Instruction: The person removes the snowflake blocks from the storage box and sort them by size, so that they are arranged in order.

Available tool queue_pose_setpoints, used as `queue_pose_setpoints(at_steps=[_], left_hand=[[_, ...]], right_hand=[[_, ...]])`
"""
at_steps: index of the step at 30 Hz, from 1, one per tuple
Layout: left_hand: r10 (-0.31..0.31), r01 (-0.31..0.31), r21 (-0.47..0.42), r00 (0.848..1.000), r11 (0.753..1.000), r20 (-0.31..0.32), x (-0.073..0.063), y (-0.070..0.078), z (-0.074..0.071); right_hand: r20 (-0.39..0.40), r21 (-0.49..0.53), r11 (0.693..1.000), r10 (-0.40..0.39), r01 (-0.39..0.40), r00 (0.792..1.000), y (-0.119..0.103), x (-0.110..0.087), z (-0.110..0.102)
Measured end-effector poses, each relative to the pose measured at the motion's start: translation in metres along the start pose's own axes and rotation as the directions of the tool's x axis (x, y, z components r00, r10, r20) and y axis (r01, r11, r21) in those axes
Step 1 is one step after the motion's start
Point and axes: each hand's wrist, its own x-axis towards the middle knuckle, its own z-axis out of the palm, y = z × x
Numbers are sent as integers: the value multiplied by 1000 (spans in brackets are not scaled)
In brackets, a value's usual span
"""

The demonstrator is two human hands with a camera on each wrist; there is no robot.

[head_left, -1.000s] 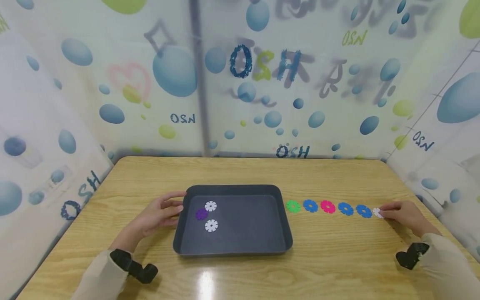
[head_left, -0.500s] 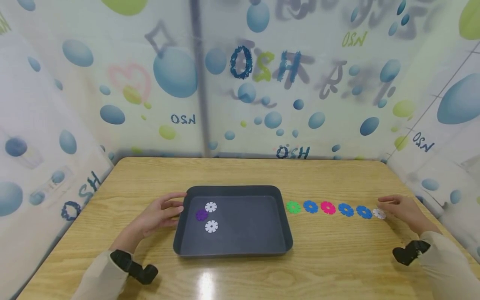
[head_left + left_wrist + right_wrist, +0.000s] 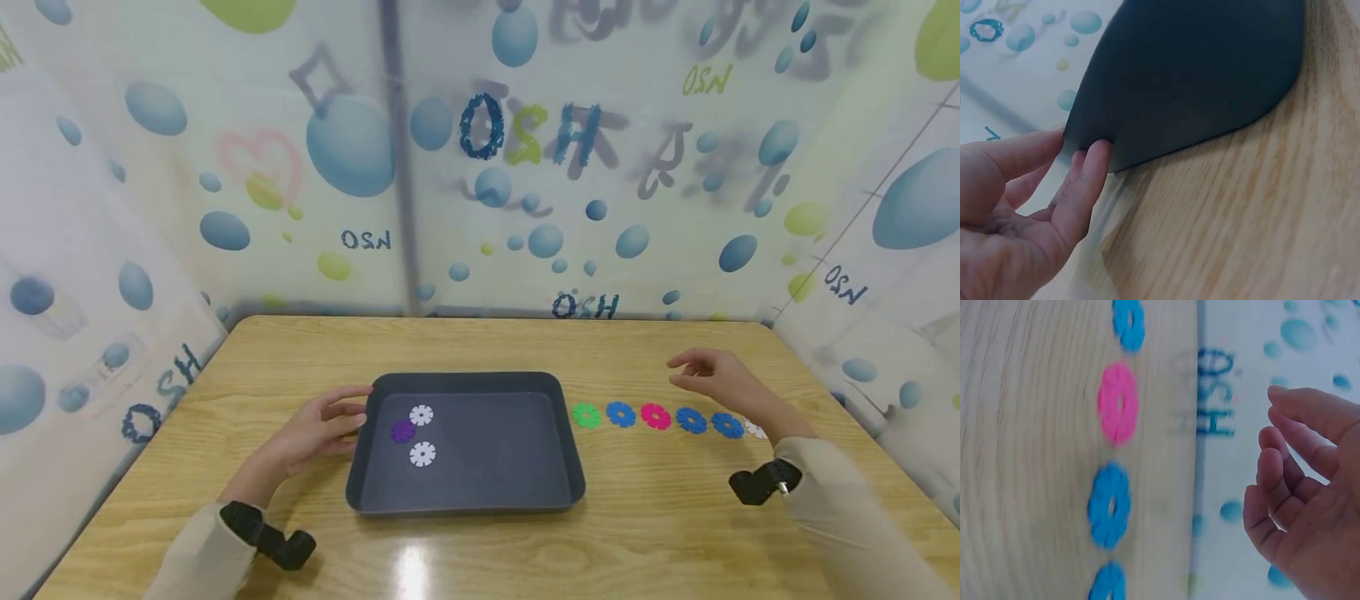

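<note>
My left hand (image 3: 318, 425) touches the left wall of a dark grey tray (image 3: 495, 454) with relaxed fingers; in the left wrist view its fingertips meet the tray's outer side (image 3: 1191, 81). Inside the tray, toward its left, lie two white notched plastic discs, the upper disc (image 3: 415, 414) and the lower disc (image 3: 416, 454), beside a purple disc (image 3: 397, 431). My right hand (image 3: 720, 379), loosely curled and holding nothing, hovers behind a row of discs: green (image 3: 580, 416), blue (image 3: 614, 414), pink (image 3: 648, 417), blue (image 3: 684, 421), blue (image 3: 721, 426) and a partly hidden white disc (image 3: 753, 430).
The wooden table (image 3: 660, 517) carries the tray and the row, which runs rightward from the tray's right side. A patterned curtain (image 3: 487, 275) stands behind the table's far edge. Each wrist wears a black camera mount, such as the right mount (image 3: 765, 483).
My right hand has let go of the white disc at the row's right end, lifted, and moved left and back over the table. The left hand has stayed at the tray.
</note>
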Motion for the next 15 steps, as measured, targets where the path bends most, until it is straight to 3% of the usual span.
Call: queue_pose_setpoints(at_steps=[8, 11, 15], left_hand=[[-13, 13, 4, 1000, 1000, -9, 1, -2, 0], [-15, 15, 0, 1000, 1000, -7, 1, -2, 0], [-17, 17, -2, 1000, 1000, -4, 0, -1, 0]], right_hand=[[79, -1, 987, -161, 161, 984, -59, 29, 38], [147, 1, 971, -235, 237, 961, -82, 39, 52], [245, 39, 945, -324, 324, 914, -113, 50, 69]])
